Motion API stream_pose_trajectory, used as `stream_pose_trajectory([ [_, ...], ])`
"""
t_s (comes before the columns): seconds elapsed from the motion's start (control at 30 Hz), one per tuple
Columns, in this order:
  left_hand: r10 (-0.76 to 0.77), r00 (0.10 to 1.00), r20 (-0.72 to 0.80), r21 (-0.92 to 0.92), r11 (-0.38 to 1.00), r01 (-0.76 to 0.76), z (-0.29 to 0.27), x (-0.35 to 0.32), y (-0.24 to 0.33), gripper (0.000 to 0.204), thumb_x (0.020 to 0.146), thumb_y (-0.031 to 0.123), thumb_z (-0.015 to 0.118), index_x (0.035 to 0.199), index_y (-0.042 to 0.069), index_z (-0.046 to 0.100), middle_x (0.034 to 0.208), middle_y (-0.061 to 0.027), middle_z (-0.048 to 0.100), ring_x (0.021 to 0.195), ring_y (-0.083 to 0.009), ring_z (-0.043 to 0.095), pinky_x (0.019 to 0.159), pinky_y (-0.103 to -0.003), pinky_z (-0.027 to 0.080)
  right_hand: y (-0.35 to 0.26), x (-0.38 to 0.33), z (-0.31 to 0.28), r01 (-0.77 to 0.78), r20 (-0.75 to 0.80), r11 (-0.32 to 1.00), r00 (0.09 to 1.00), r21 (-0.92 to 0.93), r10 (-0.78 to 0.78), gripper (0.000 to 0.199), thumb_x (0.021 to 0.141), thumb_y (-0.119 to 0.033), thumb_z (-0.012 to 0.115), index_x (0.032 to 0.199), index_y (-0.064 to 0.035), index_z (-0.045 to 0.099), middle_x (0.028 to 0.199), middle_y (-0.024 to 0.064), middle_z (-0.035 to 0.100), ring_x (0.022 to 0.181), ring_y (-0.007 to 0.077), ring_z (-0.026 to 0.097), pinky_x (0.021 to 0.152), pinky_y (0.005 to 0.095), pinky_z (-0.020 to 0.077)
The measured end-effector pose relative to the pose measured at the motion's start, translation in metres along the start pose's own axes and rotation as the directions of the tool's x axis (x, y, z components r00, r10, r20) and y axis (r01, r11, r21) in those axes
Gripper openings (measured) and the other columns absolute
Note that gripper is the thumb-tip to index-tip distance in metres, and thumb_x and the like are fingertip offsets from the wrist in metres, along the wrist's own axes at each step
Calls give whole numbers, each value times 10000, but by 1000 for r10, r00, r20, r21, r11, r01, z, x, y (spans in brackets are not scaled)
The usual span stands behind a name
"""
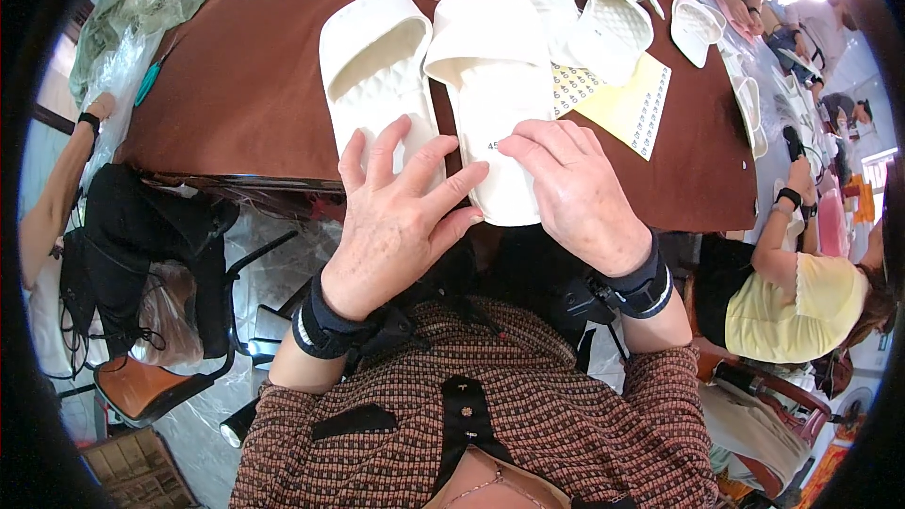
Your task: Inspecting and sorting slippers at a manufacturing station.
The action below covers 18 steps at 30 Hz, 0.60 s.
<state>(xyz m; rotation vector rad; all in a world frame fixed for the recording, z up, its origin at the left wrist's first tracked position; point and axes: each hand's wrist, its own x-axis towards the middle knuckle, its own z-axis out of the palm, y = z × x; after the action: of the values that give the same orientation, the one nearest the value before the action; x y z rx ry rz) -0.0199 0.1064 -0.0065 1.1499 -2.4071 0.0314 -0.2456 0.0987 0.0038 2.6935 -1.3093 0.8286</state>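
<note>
Two white slide slippers lie side by side at the table's near edge, toes pointing away from me. My left hand (396, 203) is open, fingers spread over the heel of the left slipper (377, 57) and reaching to the inner edge of the right slipper (485, 85). On the right slipper's insole, my right hand (580, 184) has its fingers closed together, the tips beside a small dark printed mark (492, 145). Whatever those fingertips may hold is hidden under them. The left slipper's heel is partly covered by my left hand.
Yellow sticker sheets (627, 104) lie to the right, partly under more white slippers (613, 33). Teal-handled scissors (148, 83) rest at the far left beside clear plastic. Another person's arm (57, 188) is at left; people work along the right. A chair (160, 386) stands lower left.
</note>
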Motion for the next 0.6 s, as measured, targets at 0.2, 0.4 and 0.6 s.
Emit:
stream_pose_trajectory([
  [0.2, -2, 1000, -4, -2, 1000, 2, 2, 0, 1, 439, 796, 318, 779, 1219, 249, 683, 1326, -8, 563, 1329, -352, 405, 1110, -587, 246, -5, -1, -6, 39, 65, 998, 997, -50, -36, 331, 819, -79, 564, 1143, -36, 621, 1097, 84, 580, 1055, 255, 570, 882, 366, 454],
  [0.4, 4, 1000, -1, 0, 1000, -4, 9, 9, -3, 440, 792, 306, 779, 1217, 248, 682, 1330, -10, 556, 1330, -350, 400, 1110, -593, 242, 8, -1, -8, 64, 55, 998, 997, -18, -63, 321, 819, -83, 556, 1132, -39, 612, 1084, 86, 578, 1050, 254, 568, 891, 363, 455],
  [0.6, 5, 999, -43, 14, 1000, -4, 0, 7, -9, 489, 756, 335, 793, 1228, 290, 671, 1317, -5, 548, 1319, -347, 402, 1064, -610, 281, -5, 16, -12, 47, 69, 997, 997, -69, -42, 355, 768, 18, 582, 1113, -36, 647, 1033, 113, 583, 986, 301, 573, 845, 398, 454],
])
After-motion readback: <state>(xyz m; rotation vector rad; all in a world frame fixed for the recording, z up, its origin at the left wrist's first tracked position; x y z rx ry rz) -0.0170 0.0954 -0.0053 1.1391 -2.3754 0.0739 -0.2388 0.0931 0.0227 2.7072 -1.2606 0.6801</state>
